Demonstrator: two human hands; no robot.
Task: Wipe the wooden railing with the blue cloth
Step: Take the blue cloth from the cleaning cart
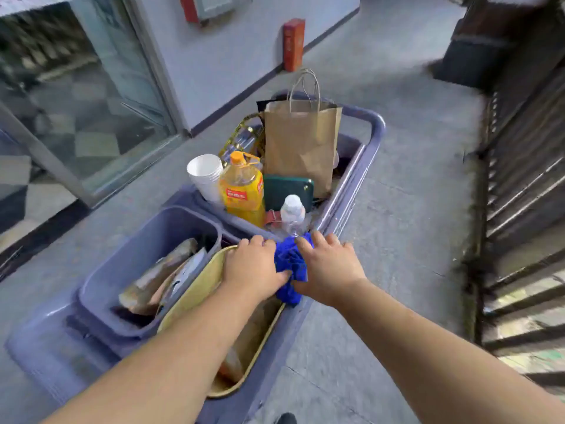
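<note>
Hands met over a grey-blue plastic cart [374,130] that stood on a concrete floor [406,191]. The left hand [255,266] lay palm down, its fingers reaching forward over the cart's inner edge and its thumb pressed against the blue cloth [289,264]. The right hand [328,264] lay just beside it, also palm down, fingers spread and curled over the other side of the cloth. The cloth sat bunched between the two hands, pinched from both sides, with a loose fold hanging down below the right wrist toward the cart's rim. Both grips were therefore partly closed on the cloth rather than flat or fisted.

Below the left forearm a yellow tub [195,293] held something brown and blurred. To its left a grey-blue bin [128,261] contained flattened, dull-coloured packaging, too smeared to tell further. Ahead of the hands, in the cart's front compartment, stood a clear water bottle [293,214], a yellow oil bottle [243,188] with an orange cap, a stack of white paper cups [206,175], a dark green pouch [289,189] and a tall brown paper bag [301,145] with twisted handles.

The railing [526,185] ran along the right edge of the view, dark and slatted, well apart from the cloth. A glass door [85,96] stood at the left, and a red box [293,44] leaned against the far wall.
</note>
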